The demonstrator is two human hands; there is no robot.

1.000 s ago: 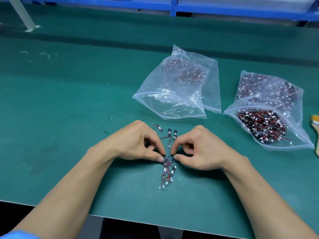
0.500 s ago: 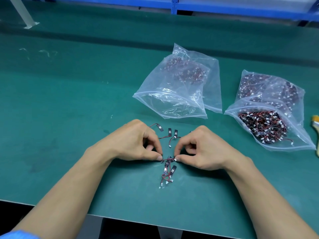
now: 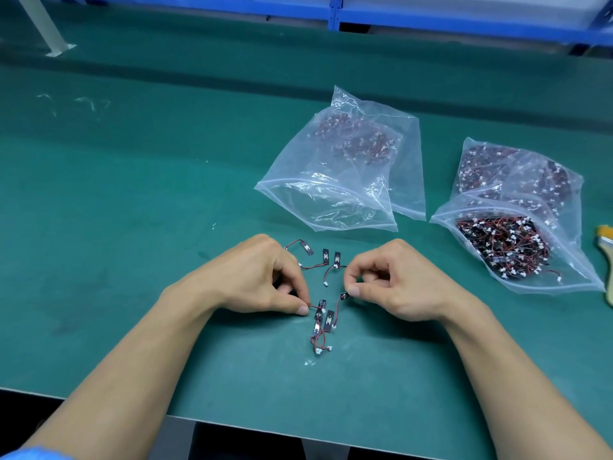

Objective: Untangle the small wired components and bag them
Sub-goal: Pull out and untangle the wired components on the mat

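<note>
A small tangle of wired components (image 3: 322,323), black tabs on red wires with white plugs, lies on the green table between my hands. My left hand (image 3: 262,277) pinches a red wire at the tangle's upper left. My right hand (image 3: 394,280) pinches one black tab (image 3: 344,296) whose wire runs down into the tangle. Three separated components (image 3: 326,260) lie just beyond my fingers. A clear bag (image 3: 341,180) with a few components at its far end lies open behind them. A fuller clear bag (image 3: 517,220) of tangled components sits to the right.
A brush (image 3: 606,257) lies at the far right edge. The table's near edge (image 3: 232,423) runs below my forearms. A blue shelf frame (image 3: 335,11) and a white leg (image 3: 46,31) stand at the back. A tiny white scrap (image 3: 310,362) lies near the tangle.
My hands have drawn apart. The right hand has pulled one black tab out to the right of the tangle, and its wire now stretches between the hands.
</note>
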